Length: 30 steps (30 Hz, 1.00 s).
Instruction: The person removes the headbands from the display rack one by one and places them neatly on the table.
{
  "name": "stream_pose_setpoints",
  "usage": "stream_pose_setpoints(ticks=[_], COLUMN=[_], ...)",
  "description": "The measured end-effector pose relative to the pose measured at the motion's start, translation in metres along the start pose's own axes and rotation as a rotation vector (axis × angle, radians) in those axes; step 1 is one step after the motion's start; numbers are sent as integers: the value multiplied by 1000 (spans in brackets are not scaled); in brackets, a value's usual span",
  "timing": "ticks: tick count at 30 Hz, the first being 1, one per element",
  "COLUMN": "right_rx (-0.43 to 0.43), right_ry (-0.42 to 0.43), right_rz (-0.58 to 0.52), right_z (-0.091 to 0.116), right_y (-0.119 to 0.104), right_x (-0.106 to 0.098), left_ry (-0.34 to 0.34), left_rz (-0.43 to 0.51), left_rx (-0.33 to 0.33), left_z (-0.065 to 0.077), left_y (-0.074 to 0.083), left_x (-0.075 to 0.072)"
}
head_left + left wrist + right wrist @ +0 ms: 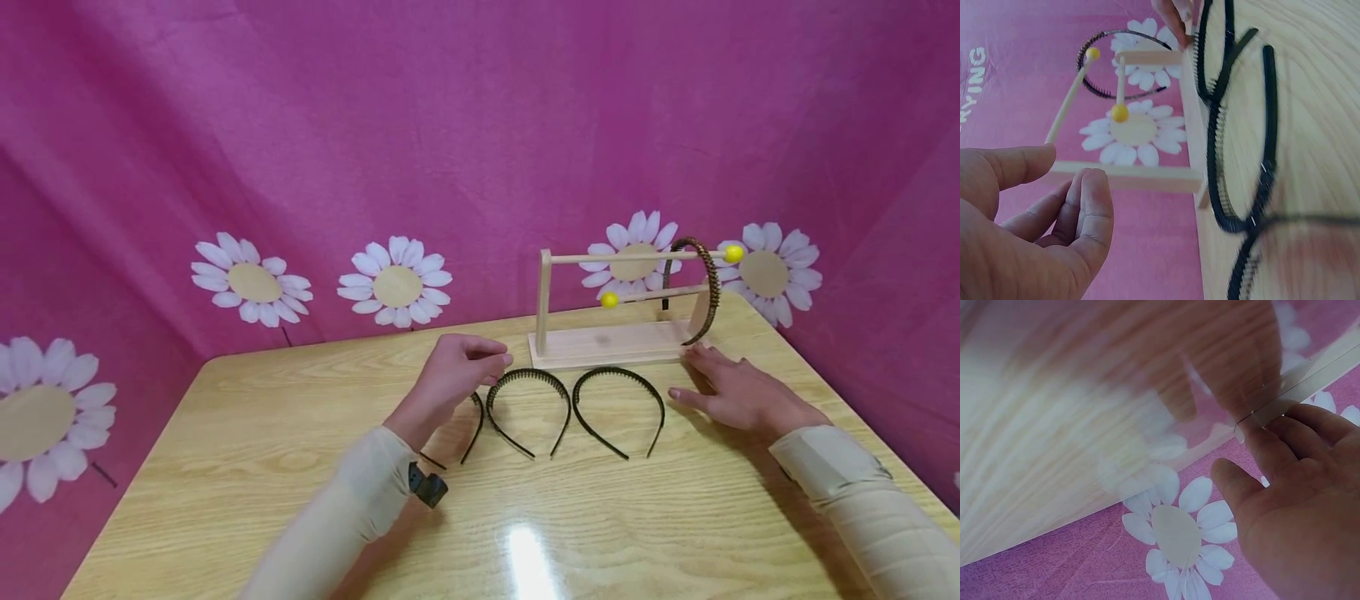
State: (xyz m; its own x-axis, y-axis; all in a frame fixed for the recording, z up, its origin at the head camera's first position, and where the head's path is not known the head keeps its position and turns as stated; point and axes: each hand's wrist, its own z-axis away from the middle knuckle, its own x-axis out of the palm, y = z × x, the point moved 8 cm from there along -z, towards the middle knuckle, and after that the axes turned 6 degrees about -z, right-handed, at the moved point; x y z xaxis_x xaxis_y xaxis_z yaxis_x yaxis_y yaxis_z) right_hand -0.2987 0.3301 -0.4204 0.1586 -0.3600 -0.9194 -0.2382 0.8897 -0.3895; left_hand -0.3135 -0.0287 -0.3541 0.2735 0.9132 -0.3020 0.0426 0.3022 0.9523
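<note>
My left hand [450,375] hovers over the leftmost black headband [480,425], hiding much of it. Its thumb and fingers are bent, with a gap between them and nothing held, as the left wrist view shows. Two more black toothed headbands, a middle one [529,372] and a right one [618,371], lie on the table in a row. Palm down, my right hand [742,392] has its fingertips at the right end of the wooden stand's base [615,337]. A brown headband [708,267] hangs over the stand's upper rod.
The stand's two rods end in yellow balls, an upper one [732,254] at right and a lower one [609,299] at left. Behind the wooden table [262,433] hangs a pink curtain [465,125] with white flowers. A black wrist device [427,485] sits on the left sleeve.
</note>
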Motion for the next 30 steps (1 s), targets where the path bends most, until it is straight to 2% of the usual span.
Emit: stream_pose_setpoints(ticks=[11,16,19,30], right_rx=[0,2,3,1], right_ry=[4,6,7,-2], right_rz=[-3,-9,-8,-17], right_z=[0,1,1,2], right_y=[2,3,4,3], right_x=[0,-1,-1,0], left_ry=[-92,-87,-83,-73], left_rz=[115,162,155,264], left_rx=[38,47,59,47], left_z=[-15,-22,-27,-37], left_y=[21,32,38,49], left_x=[53,72,83,114])
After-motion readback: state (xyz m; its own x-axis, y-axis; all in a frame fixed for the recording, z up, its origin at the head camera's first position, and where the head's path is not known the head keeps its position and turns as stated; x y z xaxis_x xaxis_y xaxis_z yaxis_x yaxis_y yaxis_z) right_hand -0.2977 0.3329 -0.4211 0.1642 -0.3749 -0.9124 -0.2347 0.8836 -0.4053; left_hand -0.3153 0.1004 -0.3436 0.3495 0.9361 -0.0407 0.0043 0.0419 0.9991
